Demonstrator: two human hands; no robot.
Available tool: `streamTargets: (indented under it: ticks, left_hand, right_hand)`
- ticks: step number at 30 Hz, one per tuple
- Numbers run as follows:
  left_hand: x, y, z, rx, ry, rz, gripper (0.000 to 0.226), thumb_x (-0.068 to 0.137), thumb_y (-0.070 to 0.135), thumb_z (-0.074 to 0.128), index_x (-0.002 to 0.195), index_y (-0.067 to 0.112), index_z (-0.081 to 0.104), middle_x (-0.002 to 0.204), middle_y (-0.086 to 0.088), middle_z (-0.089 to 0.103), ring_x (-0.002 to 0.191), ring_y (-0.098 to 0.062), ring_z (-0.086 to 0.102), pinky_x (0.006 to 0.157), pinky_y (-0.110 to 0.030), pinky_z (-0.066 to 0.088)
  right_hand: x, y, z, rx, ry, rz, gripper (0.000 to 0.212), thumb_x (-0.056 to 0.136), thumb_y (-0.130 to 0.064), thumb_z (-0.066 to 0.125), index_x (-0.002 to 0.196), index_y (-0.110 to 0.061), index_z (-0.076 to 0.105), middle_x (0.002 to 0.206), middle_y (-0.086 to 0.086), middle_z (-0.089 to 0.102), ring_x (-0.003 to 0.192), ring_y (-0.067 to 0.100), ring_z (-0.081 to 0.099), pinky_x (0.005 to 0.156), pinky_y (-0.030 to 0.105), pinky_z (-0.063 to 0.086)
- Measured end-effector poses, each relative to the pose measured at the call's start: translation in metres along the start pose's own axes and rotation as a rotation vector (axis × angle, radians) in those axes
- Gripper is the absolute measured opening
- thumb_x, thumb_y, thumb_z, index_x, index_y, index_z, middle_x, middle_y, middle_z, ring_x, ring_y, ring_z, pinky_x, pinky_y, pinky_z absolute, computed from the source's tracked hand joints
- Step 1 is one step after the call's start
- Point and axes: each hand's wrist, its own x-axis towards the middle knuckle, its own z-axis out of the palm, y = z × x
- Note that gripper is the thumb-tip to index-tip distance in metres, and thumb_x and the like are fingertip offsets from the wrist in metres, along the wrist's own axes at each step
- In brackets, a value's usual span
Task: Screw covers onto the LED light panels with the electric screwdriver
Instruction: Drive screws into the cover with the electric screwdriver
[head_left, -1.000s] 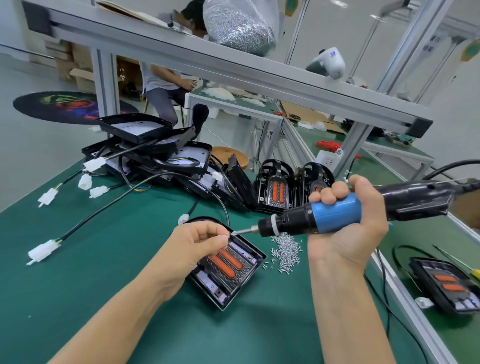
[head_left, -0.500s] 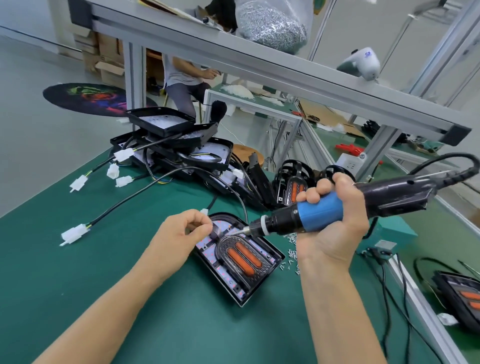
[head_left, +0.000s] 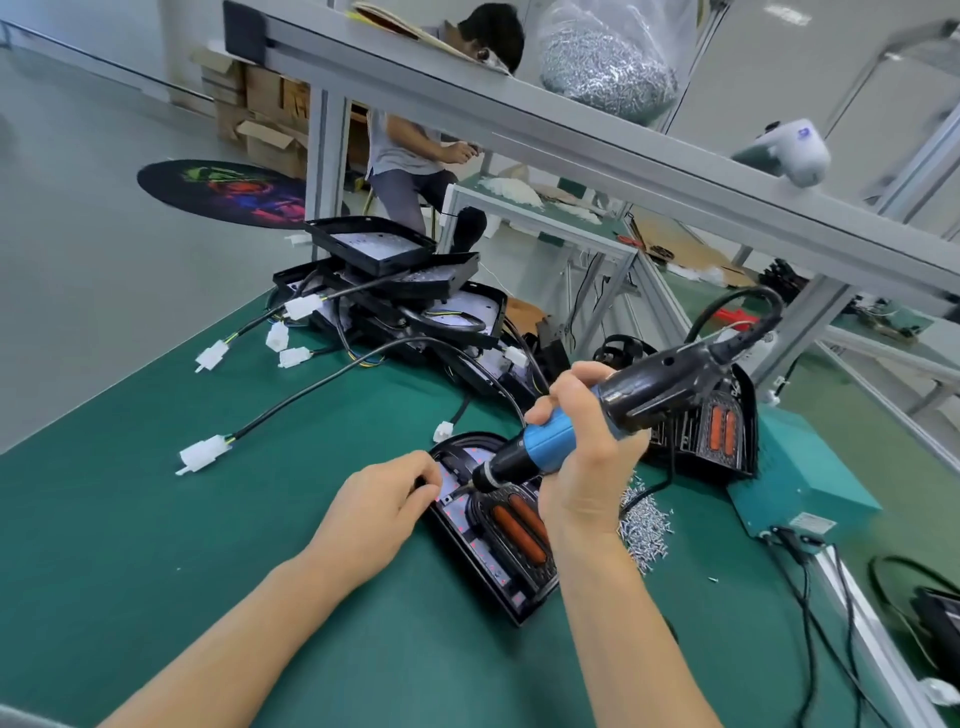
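Note:
A black LED light panel (head_left: 511, 564) with two orange strips lies flat on the green mat (head_left: 156, 545) in front of me. My right hand (head_left: 587, 467) grips the blue-and-black electric screwdriver (head_left: 644, 389), tilted down to the left. Its bit touches the panel's upper left part, next to the cover. My left hand (head_left: 379, 509) has curled fingers that pinch the panel's left edge, right beside the bit. A screw under the bit is too small to make out.
A heap of loose screws (head_left: 644, 525) lies right of the panel. Stacked black panels (head_left: 405, 301) with cables and white connectors (head_left: 202, 454) fill the back left. Upright panels (head_left: 722, 431) and a teal box (head_left: 800, 478) stand to the right. An aluminium shelf crosses overhead; a person sits behind.
The screwdriver has swung from nearly level to steeply tilted, and its bit has come down onto the panel. My left hand has stayed at the panel's left edge. The view shifted left.

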Motion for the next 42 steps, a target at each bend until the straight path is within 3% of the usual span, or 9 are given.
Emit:
streamTargets:
  ticks: [19,25,27,30,35,38,42]
  left_hand:
    - [0.001,0.001,-0.001,0.011,-0.012,-0.006,0.013,0.092,0.018,0.056,0.082,0.026,0.055,0.062,0.024,0.051,0.058,-0.004,0.043,0.055,-0.016,0.033]
    - [0.002,0.002,-0.001,0.03,-0.014,0.001,0.013,0.092,0.018,0.056,0.082,0.026,0.055,0.062,0.025,0.052,0.058,-0.004,0.044,0.054,-0.017,0.031]
    - [0.003,0.003,-0.001,0.05,-0.014,0.007,0.012,0.092,0.018,0.057,0.082,0.025,0.055,0.064,0.028,0.052,0.06,-0.002,0.045,0.055,-0.017,0.031]
    - [0.004,0.008,-0.003,0.067,0.003,-0.002,0.016,0.091,0.017,0.058,0.079,0.028,0.054,0.071,0.032,0.054,0.064,-0.001,0.047,0.056,-0.017,0.032]
    - [0.017,0.041,0.0,0.007,0.061,0.036,0.02,0.087,0.013,0.061,0.076,0.029,0.056,0.067,0.026,0.054,0.062,0.0,0.048,0.058,-0.019,0.032]
    - [0.039,0.074,0.018,0.018,-0.001,0.14,0.016,0.088,0.017,0.06,0.078,0.029,0.057,0.073,0.018,0.057,0.071,-0.003,0.051,0.071,-0.03,0.041]
    - [0.078,0.118,0.061,0.217,-0.204,0.288,0.01,0.092,0.022,0.055,0.085,0.024,0.062,0.085,0.01,0.054,0.09,-0.017,0.055,0.085,-0.034,0.039]
  right_hand:
    - [-0.001,0.009,0.006,-0.095,-0.034,-0.043,0.029,0.07,0.001,0.059,0.062,-0.026,0.061,0.054,-0.004,0.056,0.051,0.02,0.05,0.056,0.028,0.043]
    - [-0.003,0.005,0.002,-0.059,-0.043,-0.038,0.015,0.068,-0.012,0.067,0.065,-0.026,0.062,0.055,-0.005,0.056,0.055,0.025,0.05,0.062,0.034,0.043]
    - [-0.003,0.0,-0.003,0.0,0.002,-0.037,0.012,0.067,-0.014,0.069,0.07,-0.023,0.06,0.057,-0.003,0.055,0.053,0.022,0.052,0.059,0.031,0.043]
    - [-0.002,-0.015,-0.02,0.12,0.131,-0.071,0.015,0.071,-0.002,0.063,0.074,-0.014,0.055,0.062,0.001,0.051,0.052,0.02,0.051,0.056,0.029,0.044]
    - [-0.001,-0.051,-0.063,0.192,0.317,-0.209,0.014,0.072,-0.004,0.058,0.081,-0.013,0.051,0.061,0.001,0.051,0.05,0.017,0.05,0.059,0.027,0.045]
    - [0.001,-0.07,-0.089,0.186,0.42,-0.266,0.016,0.071,-0.005,0.058,0.082,-0.015,0.051,0.062,0.001,0.048,0.05,0.015,0.05,0.06,0.026,0.045]
    - [0.004,-0.082,-0.115,0.157,0.473,-0.298,0.015,0.073,-0.005,0.059,0.082,-0.016,0.053,0.064,0.002,0.048,0.051,0.014,0.05,0.058,0.025,0.046]
